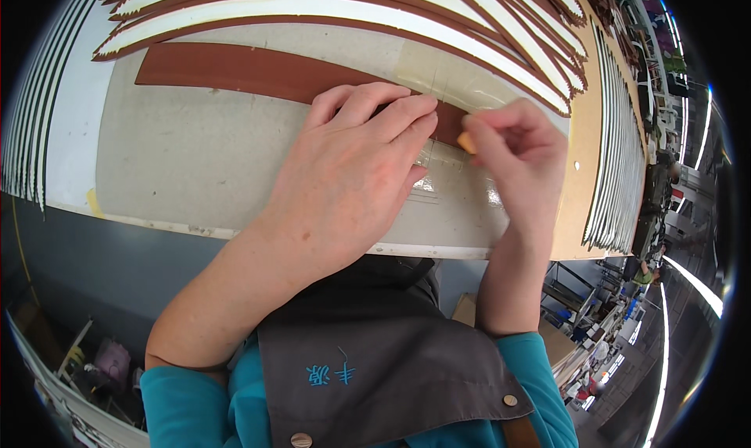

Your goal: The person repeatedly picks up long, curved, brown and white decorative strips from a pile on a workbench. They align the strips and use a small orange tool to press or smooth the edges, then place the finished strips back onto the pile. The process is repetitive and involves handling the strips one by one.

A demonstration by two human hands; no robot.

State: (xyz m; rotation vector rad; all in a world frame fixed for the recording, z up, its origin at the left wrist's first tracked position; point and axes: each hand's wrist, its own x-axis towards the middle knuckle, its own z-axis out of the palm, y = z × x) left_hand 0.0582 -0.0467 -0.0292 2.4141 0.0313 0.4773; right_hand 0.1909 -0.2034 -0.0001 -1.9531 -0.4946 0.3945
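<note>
One left hand (pixel 356 166) and one right hand (pixel 516 147) are shown. One plain brown strip (pixel 235 69) and one small orange piece (pixel 467 142) are counted. More than five white-faced brown strips (pixel 274 7) are stacked; an exact count is prevented by overlap. Over a dozen narrow pale strips (pixel 618 158) are ranked at right. One dark apron (pixel 391 354) is fitted with two visible studs (pixel 510 400).
</note>
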